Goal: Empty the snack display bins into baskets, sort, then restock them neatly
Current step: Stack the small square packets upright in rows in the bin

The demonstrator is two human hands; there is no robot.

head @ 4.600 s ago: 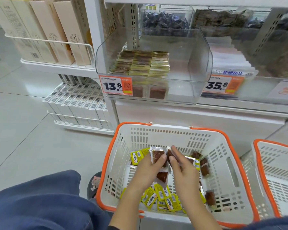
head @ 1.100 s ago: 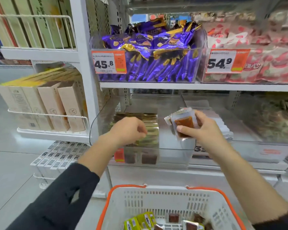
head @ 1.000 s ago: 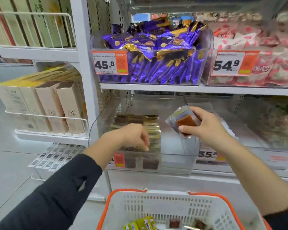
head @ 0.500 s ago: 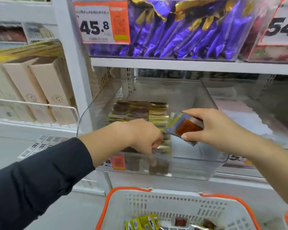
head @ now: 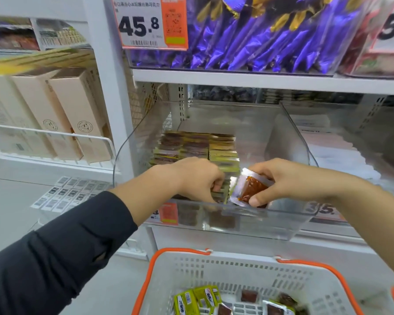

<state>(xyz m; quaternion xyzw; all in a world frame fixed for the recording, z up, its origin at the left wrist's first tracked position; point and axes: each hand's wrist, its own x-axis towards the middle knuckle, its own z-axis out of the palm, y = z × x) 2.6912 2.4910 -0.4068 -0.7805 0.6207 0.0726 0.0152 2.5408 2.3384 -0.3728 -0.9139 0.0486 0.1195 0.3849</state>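
Snack packets (head: 248,189), a small stack with clear wrap and red-brown filling, sit pinched between the thumb and fingers of your right hand (head: 289,180), long axis tilted, upper end toward the shelf, lower end toward you, just above the clear bin's (head: 255,221) front wall. Just left of that hand, your left hand (head: 193,178) curls its fingers onto the near end of the packet rows (head: 196,146), which run away from you. Below both hands, the basket (head: 216,269) holds more packets.

Bright, even store light; glare on the clear bin (head: 282,226); perhaps motion-blurred, wide-angle-bent left edge.
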